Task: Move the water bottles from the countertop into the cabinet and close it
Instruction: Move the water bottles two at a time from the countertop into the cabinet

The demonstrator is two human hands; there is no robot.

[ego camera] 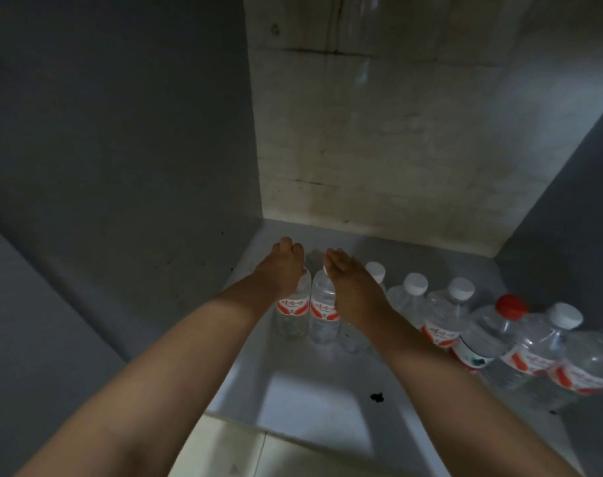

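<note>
Grey cabinet [121, 166] holds upright water bottles [441, 315]; left hand [281, 270] curled, right hand [348, 287] fingers flat, neither gripping

Head camera looks down, close, into the cabinet [327, 390] interior.

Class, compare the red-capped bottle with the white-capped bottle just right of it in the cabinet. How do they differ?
The red-capped bottle has a red cap and a white-and-dark label; the white-capped bottle has a white cap and an orange-red label. Both are clear plastic, standing in one row on the cabinet floor.
</note>
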